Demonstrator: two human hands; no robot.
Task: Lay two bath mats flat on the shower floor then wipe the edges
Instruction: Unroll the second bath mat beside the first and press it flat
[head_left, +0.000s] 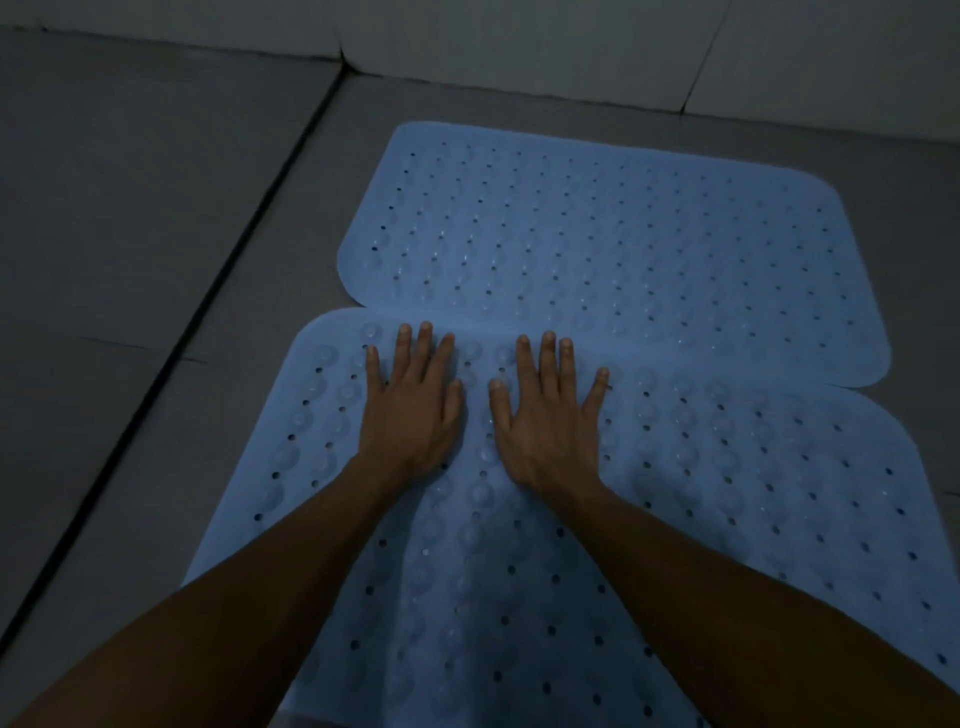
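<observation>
- Two light-blue perforated bath mats lie on the grey tiled shower floor (130, 218): the far mat (613, 244) by the wall, the near mat (701, 499) overlapping its front edge.
- Two hands, the left hand (410, 410) and the right hand (545, 421), press flat on the near mat with fingers spread, gripping nothing.
- To my eye, pressing outward from the middle would seat the suction cups best.
- I see no cloth.
</observation>
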